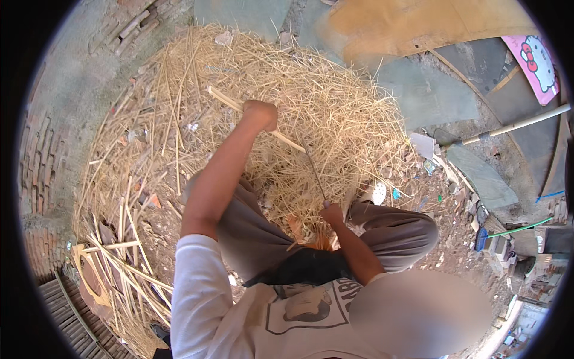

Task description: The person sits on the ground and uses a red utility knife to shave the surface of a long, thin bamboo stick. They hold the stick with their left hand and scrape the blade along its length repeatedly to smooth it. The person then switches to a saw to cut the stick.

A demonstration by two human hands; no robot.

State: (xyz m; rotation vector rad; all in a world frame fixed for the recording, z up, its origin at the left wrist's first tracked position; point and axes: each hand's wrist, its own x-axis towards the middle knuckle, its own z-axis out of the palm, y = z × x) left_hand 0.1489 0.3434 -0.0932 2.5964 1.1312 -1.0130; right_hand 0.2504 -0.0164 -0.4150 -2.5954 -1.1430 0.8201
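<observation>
My left hand [261, 115] is closed round a split bamboo strip [287, 140], held slanting from upper left to lower right. Beyond the fist, its upper end looks like two pale pieces side by side. Closer to my body, my right hand [330, 213] grips the handle of a long, thin-bladed knife [315, 172]. The blade points away from me, and its tip end lies at or near the strip's lower end; I cannot tell whether they touch. Beneath both hands spreads a heap of pale shavings [335, 113], between and beyond my bent legs.
Long bamboo strips [128, 275] lie in a pile at the lower left, near a slatted bamboo panel [69, 311]. A brick wall [45, 158] stands at the left. Rightward are a pole [517, 124], a pink board [538, 66], a blue-headed brush [482, 239] and rubble.
</observation>
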